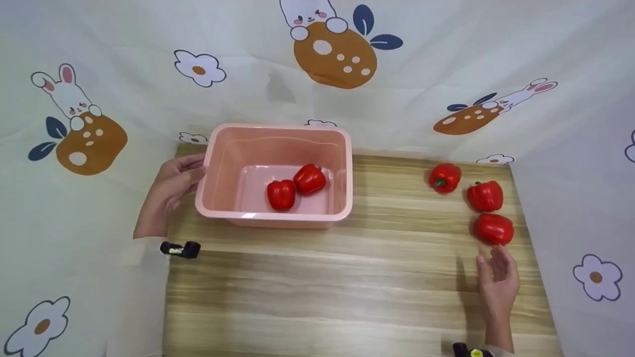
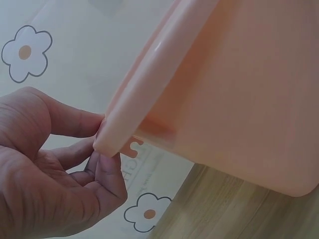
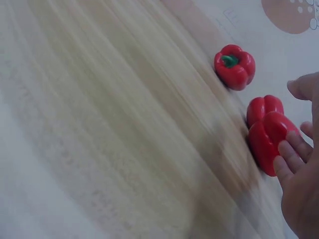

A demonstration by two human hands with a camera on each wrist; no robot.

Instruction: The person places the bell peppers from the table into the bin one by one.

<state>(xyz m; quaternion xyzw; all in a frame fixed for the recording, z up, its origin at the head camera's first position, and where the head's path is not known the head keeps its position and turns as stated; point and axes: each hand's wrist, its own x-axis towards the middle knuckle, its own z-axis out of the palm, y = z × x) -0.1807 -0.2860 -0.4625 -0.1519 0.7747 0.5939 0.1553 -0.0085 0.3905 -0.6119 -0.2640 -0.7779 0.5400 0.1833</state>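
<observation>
A pink plastic basin (image 1: 273, 216) stands at the back left of the table, and two red bell peppers (image 1: 281, 195) lie together inside it. My left hand (image 1: 171, 184) grips the basin's left rim between thumb and fingers; the left wrist view shows the pinch on the rim (image 2: 149, 74) up close. Over at the right, my right hand (image 1: 499, 283) has its fingers loosely extended and thumb apart, fingertips right at the front edge of the nearest red bell pepper (image 1: 493, 229). Behind that one are a second bell pepper (image 1: 485, 196) and a third (image 3: 234, 67) with its green stem showing.
The wood-grain table (image 1: 317, 297) is bounded at the back and sides by pale cloth (image 1: 248, 104) printed with rabbits and flowers. The cloth runs close behind the basin and close along the right side of the peppers.
</observation>
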